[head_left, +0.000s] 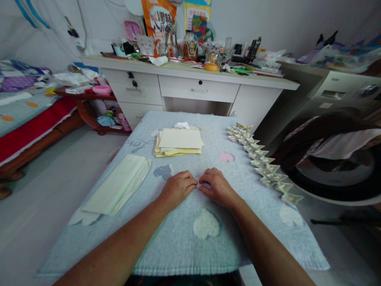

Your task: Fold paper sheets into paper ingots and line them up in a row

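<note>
Cloth (178, 258): pale blue, spread beneath both hands and reaching past them on every side.
Heart print (206, 223): pale, just nearer than the hands, between the forearms (127, 240).
Left hand (176, 188): thumb and fingers drawn together, pinching a bit of paper from its left side.
Right hand (218, 186): fingers curled, thumb and forefinger seemingly pinching the same bit from its right side.
Paper piece (198, 183): between the two sets of fingertips, neither hand clearly nearer; mostly hidden and too small to tell its long axis.
Long sheets (117, 184): left of the left hand, well apart, their long axis slanting away and toward the right.
Folded papers (262, 161): right of the right hand, well apart, in a slanting row whose far end leans inward.
Paper stack (180, 138): beyond the hands, slightly left, its long side running crosswise.
Desk (199, 88): farthest ahead of both hands, its top crowded.
</note>
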{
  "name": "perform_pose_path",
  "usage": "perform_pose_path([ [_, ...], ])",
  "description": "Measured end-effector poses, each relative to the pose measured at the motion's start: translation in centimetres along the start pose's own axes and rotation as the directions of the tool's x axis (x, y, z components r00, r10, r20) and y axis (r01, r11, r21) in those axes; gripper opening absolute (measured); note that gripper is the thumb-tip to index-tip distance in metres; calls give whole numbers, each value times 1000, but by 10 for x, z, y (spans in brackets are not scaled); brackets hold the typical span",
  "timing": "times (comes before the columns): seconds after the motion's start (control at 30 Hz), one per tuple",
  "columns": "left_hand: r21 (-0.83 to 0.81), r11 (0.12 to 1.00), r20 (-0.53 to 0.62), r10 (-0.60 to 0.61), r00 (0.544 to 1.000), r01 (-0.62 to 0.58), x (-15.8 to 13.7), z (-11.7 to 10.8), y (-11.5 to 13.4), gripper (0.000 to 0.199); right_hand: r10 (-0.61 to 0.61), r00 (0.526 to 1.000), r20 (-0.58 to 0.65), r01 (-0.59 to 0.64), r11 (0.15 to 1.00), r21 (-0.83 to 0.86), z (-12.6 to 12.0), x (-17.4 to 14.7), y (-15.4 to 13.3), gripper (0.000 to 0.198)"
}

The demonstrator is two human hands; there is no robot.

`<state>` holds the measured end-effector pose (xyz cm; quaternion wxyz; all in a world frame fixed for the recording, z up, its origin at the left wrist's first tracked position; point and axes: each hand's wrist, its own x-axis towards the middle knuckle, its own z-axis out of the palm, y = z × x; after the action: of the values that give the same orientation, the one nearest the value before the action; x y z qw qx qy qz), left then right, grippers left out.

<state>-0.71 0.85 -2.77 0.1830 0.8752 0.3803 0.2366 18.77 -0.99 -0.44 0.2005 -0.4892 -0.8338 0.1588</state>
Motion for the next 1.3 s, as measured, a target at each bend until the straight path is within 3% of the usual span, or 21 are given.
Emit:
perform_pose_path([
  [0.4, -55, 998, 4, -18, 1000, 19, 3, -1, 1, 12, -13, 1000, -13, 13, 1000, 5, 3, -1, -2, 13],
  [0.67, -85, 992, -25, -99, 995, 97, 3, -3, 4, 10, -28, 1000, 9, 28, 1000, -1, 2, 0, -2, 9],
  [1.1, -61, 995, 31, -74, 997, 75, 6, -8, 7, 16, 21, 1000, -4, -21, 999, 36, 3, 2, -6, 16],
  [1.3, -52, 995, 37, -81, 996, 83, 6, -5, 5, 16, 23, 1000, -9, -23, 998, 51, 8, 4, -2, 9],
])
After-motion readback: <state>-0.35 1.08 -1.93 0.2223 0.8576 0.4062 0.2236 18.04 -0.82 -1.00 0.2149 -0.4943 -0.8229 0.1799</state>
